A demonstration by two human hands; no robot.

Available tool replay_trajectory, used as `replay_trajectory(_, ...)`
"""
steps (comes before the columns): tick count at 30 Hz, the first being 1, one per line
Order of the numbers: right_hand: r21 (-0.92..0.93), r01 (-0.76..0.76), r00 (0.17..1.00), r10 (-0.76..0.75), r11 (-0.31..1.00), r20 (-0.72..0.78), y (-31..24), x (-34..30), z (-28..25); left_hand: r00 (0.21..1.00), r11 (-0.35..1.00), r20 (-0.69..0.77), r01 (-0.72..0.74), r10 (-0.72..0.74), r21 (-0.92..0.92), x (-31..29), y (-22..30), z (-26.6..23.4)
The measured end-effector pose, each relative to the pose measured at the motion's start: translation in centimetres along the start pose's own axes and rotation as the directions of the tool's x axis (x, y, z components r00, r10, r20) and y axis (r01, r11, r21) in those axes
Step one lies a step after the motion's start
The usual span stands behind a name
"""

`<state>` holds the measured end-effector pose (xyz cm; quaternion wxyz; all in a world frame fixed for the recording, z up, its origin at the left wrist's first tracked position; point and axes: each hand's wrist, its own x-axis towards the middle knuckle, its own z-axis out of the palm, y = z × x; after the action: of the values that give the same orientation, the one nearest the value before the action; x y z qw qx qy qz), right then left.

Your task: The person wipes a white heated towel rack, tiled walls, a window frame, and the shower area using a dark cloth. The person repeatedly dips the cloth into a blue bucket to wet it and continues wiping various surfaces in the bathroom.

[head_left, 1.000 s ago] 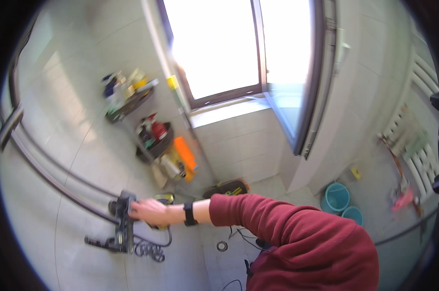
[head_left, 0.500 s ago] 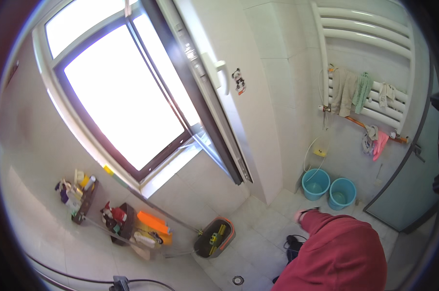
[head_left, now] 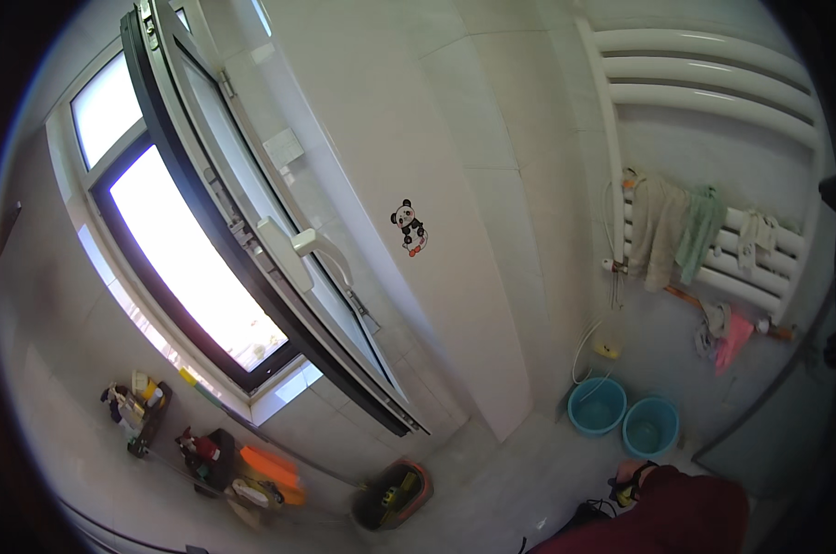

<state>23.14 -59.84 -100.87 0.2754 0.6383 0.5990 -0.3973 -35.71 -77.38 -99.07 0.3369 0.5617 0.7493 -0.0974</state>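
Note:
My right arm, in a dark red sleeve, reaches in from the lower right. At its end my right hand [head_left: 632, 472], with a black band at the wrist, is closed around a small yellow-and-black object [head_left: 626, 496]. What kind of thing it is I cannot make out. Just beyond the hand stands a light blue bucket [head_left: 651, 427], and a second blue bucket [head_left: 597, 406] is beside it. A black item with thin cords [head_left: 593, 511] shows left of the sleeve, partly cut off by the lower edge. My left hand is out of view.
A casement window sash [head_left: 261, 222] with a white handle stands swung into the room. Along the left wall are a shelf of bottles [head_left: 139, 406], an orange item [head_left: 272, 473] and a dark bin [head_left: 392, 496]. A white towel radiator [head_left: 704, 92] carries cloths at right.
My view has tilted up, so the buckets and radiator sit lower. The sash now shows its glass side more. My right hand now shows a yellow-and-black object hidden before.

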Motion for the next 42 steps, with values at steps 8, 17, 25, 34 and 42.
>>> replay_trajectory(8,0.123,-0.016,0.998,0.024,0.992,-0.061,11.6,4.8,-3.2,0.89,0.84,-0.435,-0.336,0.135,-0.426,9.4,18.5,-8.6)
replay_trajectory(17,0.291,-0.116,0.933,0.204,0.95,-0.295,20.4,0.9,3.3,0.26,0.164,-0.924,-0.936,-0.279,-0.313,12.6,36.6,-44.1)
replay_trajectory(25,0.418,-0.147,0.887,0.307,0.896,-0.346,13.1,-1.2,0.1,-0.414,0.467,-0.806,-0.862,-0.423,0.197,13.2,39.6,-69.7)
replay_trajectory(34,0.496,-0.172,0.839,0.39,0.851,-0.379,3.9,-1.1,-5.7,-0.676,0.897,-0.737,-0.335,-0.015,0.289,10.8,37.4,-85.3)
replay_trajectory(42,0.546,-0.2,0.805,0.454,0.814,-0.383,0.0,-0.6,-8.3,-0.574,0.945,-0.819,-0.263,0.007,0.193,12.0,37.0,-93.6)
